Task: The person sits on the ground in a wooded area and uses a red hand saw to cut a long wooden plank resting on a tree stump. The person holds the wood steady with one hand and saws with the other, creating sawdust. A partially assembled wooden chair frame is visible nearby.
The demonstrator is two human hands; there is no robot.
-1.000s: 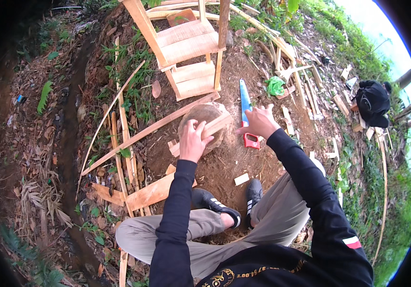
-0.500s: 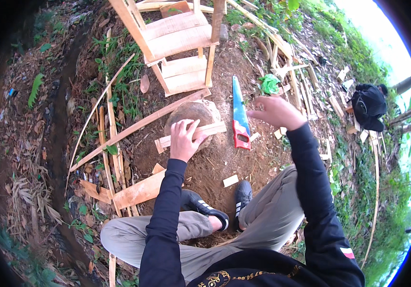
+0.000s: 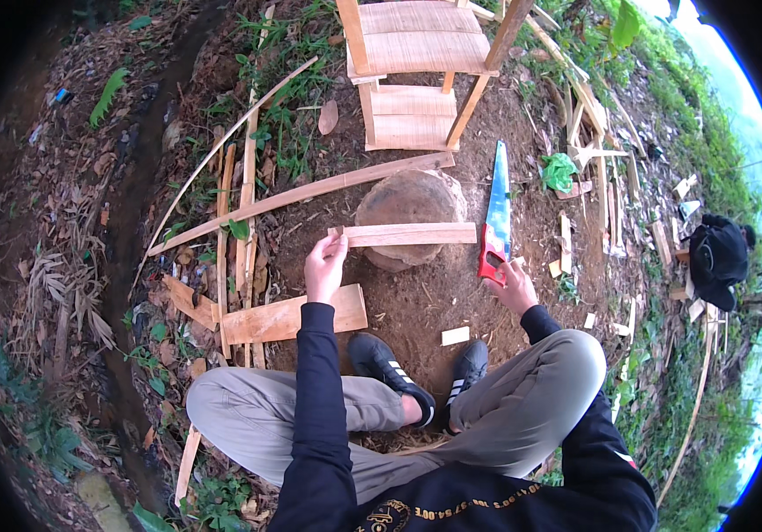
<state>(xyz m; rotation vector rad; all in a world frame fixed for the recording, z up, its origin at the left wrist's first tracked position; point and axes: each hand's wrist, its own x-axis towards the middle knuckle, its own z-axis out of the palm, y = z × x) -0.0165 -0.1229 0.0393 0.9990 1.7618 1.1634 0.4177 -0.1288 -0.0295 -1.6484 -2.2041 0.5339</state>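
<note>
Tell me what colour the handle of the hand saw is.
Red: the saw handle is red and its blade is blue, seen in the head view by the right hand.

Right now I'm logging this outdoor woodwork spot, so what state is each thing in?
wooden slat: flat across the stump, left end held
stump: upright, under the slat
handsaw: flat on the ground, blade pointing away
left hand: gripping the slat's end
right hand: at the saw's red handle
wooden chair: upright

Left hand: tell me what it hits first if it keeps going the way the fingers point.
The left hand points up-picture and already grips the wooden slat; beyond it likely comes the long strip, though depth is unclear.
</note>
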